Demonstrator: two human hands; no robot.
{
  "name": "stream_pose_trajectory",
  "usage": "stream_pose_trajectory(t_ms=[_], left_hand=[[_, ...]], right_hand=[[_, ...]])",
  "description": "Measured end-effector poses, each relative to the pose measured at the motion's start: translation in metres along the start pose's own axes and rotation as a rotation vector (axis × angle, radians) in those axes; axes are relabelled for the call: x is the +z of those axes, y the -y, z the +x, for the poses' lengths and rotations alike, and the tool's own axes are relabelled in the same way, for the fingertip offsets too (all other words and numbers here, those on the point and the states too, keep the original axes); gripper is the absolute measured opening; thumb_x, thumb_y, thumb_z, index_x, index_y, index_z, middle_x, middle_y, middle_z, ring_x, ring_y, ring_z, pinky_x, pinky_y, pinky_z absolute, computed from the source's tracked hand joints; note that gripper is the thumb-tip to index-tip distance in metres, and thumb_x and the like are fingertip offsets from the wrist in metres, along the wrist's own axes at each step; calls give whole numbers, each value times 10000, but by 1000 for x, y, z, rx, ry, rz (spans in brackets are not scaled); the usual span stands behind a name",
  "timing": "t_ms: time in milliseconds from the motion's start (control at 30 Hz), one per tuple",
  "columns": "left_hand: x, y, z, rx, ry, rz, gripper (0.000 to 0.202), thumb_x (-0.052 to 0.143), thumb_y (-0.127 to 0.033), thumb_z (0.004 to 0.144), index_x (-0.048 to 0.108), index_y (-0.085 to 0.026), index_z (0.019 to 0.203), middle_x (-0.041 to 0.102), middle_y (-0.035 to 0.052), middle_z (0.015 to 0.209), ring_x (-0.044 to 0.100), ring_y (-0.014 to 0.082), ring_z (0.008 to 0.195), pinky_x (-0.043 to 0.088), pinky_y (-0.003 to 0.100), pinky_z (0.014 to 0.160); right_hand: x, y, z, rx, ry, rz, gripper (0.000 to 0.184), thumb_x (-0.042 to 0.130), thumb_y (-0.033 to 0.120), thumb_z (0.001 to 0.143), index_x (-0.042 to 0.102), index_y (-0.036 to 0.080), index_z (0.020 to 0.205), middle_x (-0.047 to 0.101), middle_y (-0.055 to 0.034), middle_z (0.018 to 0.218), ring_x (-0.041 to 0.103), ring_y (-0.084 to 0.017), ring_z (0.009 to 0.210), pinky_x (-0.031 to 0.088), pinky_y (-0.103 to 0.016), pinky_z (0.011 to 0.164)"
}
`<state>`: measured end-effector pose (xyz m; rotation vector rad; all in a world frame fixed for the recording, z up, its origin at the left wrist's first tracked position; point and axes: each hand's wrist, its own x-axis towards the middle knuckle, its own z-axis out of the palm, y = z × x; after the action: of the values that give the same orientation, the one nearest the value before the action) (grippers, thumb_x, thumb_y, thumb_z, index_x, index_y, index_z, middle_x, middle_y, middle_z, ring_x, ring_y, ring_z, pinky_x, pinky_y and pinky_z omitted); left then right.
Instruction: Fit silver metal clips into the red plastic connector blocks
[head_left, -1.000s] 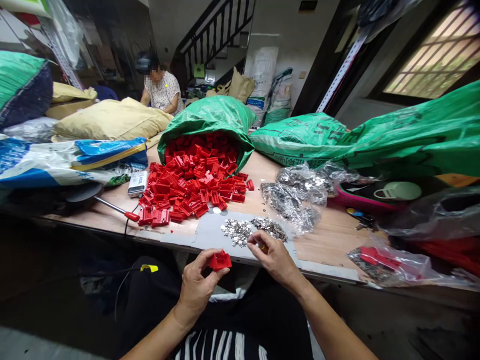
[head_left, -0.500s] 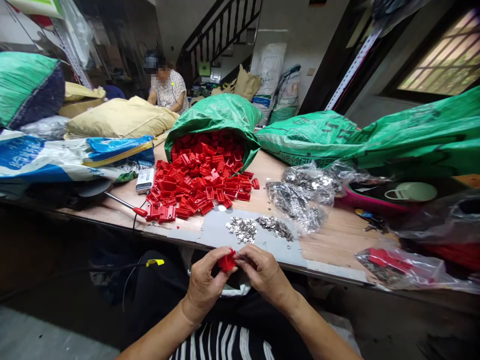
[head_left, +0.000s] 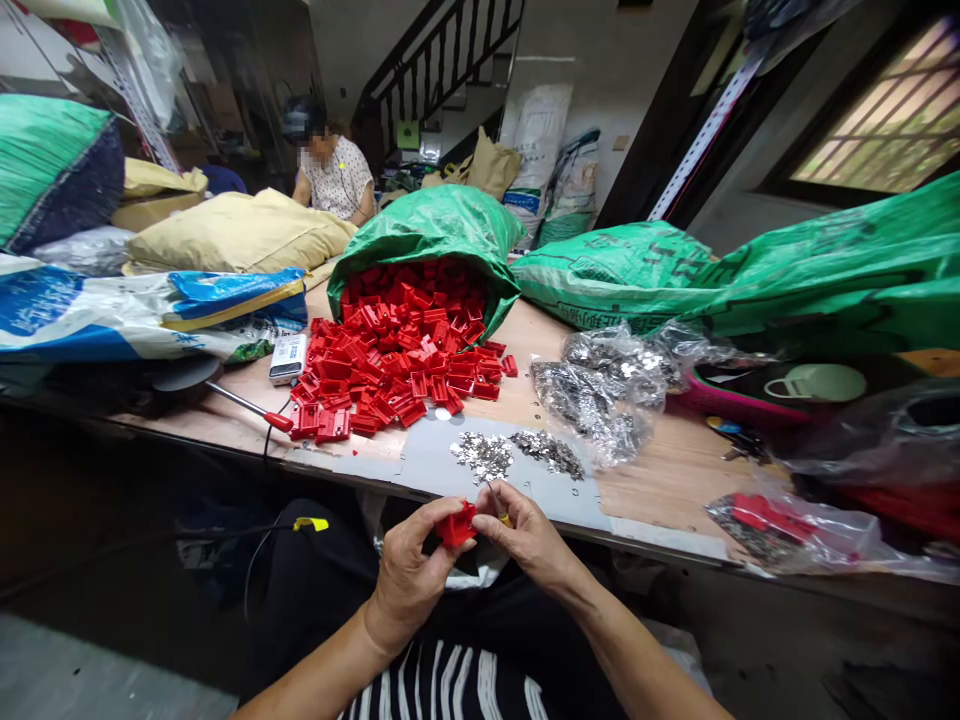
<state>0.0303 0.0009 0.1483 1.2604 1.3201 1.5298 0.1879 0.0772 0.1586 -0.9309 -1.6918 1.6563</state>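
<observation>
Just in front of the table edge, my left hand (head_left: pixel 411 565) is closed on a small red plastic housing (head_left: pixel 457 523), pinched between thumb and fingers. My right hand (head_left: pixel 531 538) is closed round a small tool with a yellow handle (head_left: pixel 505 520) and a thin metal shaft that points up; its exact kind I cannot make out. The right thumb touches or nearly touches the housing's right side. Beyond my hands, a pile of shiny metal pieces (head_left: pixel 481 456) and a pile of darker metal clips (head_left: pixel 549 454) lie on a grey sheet (head_left: pixel 435 470).
Many red housings (head_left: pixel 390 370) spill from a green sack (head_left: pixel 442 220). Clear bags of metal parts (head_left: pixel 592 410) lie to the right, near a pink-edged tray (head_left: pixel 690 400) with a pale cup (head_left: pixel 817 382). A white device (head_left: pixel 288 358) stands left. Another person (head_left: pixel 337 180) sits beyond the table.
My right hand has tilted, and the yellow-handled tool now shows between its fingers with the shaft upward. The left hand keeps the red housing in nearly the same spot.
</observation>
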Motion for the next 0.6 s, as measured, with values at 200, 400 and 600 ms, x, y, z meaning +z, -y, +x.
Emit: stream_pose_trajectory(t_ms=[200,400,600], left_hand=[[0,-2,-1,47,74,21,305,682,-155,739,725,-276,1016,729,61,1060,651,264,1005,479,381,941],[-1,3,-4,-62,85,-22,286,730,-172,688,734,-254,962,740,71,999,668,274,941,495,387,899],[-5,7,-4,-26,128,-69,295,750,-168,683,733,-281,955,760,31,936,679,262,963,313,443,1094]], right_hand=[[6,-8,0,-12,39,-6,285,647,421,799,470,202,845,489,35,765,459,-113,698,390,-234,646],[8,-19,-9,149,146,273,426,663,514,769,445,229,1000,471,55,752,363,-48,516,252,-176,473],[6,-15,-13,245,204,419,489,724,500,711,430,228,991,486,65,733,319,-25,463,196,-164,426]])
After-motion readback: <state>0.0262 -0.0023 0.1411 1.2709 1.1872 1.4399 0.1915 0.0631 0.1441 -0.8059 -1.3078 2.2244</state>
